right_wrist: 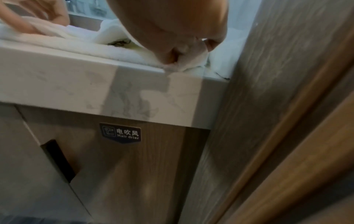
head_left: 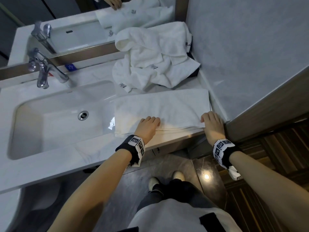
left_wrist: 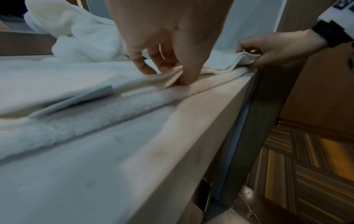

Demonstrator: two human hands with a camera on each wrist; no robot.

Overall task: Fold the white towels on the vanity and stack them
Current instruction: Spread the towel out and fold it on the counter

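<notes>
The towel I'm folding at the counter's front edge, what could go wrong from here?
1. The flat towel lies along the vanity lip; both hands pinch only its upper layer, so the lower layer might slide off the front.
2. Its left end reaches the sink rim and may droop into the basin.
3. The crumpled towels sit close behind, so a fold pushed back could catch them.

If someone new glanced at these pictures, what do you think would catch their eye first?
Probably the two hands at the vanity's front edge: the left hand and right hand each pinch the near edge of a flat white towel spread right of the sink basin. Behind it, a crumpled pile of white towels sits against the mirror in the back corner. The chrome faucet stands out at the left.
</notes>
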